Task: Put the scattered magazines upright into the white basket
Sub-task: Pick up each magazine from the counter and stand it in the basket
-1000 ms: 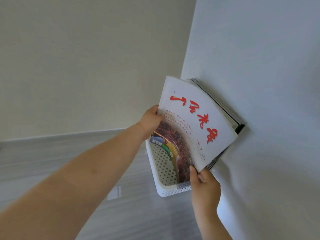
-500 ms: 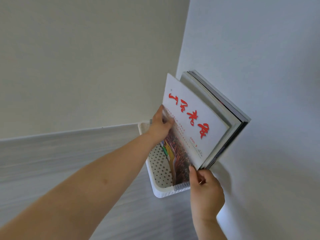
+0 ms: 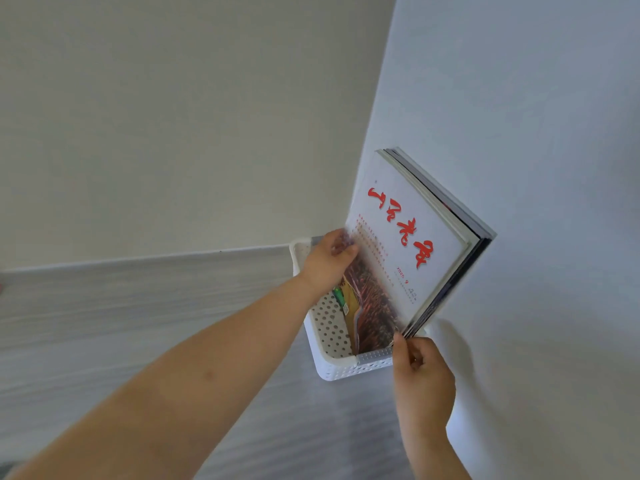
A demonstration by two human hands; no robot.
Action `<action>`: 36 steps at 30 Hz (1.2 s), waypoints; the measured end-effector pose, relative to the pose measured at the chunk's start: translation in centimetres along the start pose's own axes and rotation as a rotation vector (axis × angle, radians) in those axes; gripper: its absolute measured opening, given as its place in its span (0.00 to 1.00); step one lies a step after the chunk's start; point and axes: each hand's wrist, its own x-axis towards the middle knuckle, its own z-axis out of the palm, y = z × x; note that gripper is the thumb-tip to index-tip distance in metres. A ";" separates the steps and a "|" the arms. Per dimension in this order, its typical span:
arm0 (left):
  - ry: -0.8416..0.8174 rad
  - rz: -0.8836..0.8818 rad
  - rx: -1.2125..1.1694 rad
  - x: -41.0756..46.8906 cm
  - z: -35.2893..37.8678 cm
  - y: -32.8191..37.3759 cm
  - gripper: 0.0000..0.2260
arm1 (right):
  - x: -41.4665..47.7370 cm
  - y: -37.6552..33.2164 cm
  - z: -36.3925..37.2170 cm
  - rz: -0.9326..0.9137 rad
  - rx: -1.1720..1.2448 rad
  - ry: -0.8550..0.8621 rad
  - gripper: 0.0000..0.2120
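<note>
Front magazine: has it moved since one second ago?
Yes. The front magazine has swung right: its top was left of the wall corner, now right of it, flat against the other magazines in the basket.

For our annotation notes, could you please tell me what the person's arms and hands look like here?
The left hand and the right hand are bare, with no gloves, rings or watch in view. The left forearm and right forearm are bare too: no sleeve or cuff shows up to the frame's edge, and no straps, cables or markings.
</note>
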 end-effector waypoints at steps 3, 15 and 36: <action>0.058 0.019 0.017 -3.2 -2.9 -0.7 0.14 | -1.6 -1.2 -0.3 -0.062 0.026 -0.029 0.10; 0.492 -0.129 0.182 -24.6 -22.6 -12.0 0.09 | -17.7 -7.2 6.1 -0.354 0.014 -0.616 0.07; 0.515 -0.636 0.205 -36.2 -36.8 -20.7 0.18 | -37.0 -12.9 11.6 -0.851 -0.801 -1.084 0.28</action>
